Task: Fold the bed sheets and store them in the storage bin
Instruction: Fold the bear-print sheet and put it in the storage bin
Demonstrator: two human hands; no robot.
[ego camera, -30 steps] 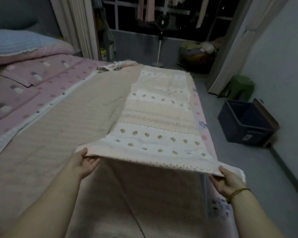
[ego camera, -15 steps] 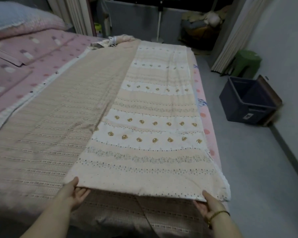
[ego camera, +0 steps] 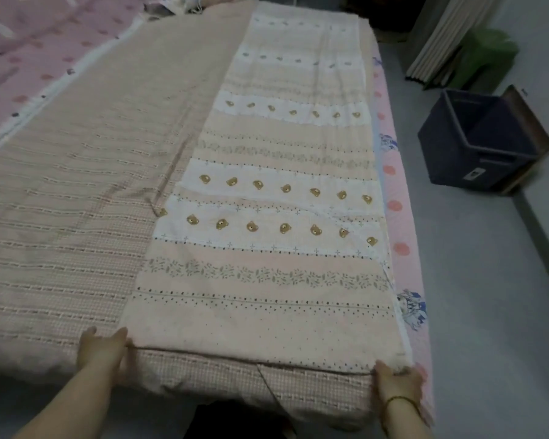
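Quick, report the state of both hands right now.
Left hand: at the patterned sheet's near-left corner; grip cannot be told.
Right hand: pinches the sheet's near-right corner.
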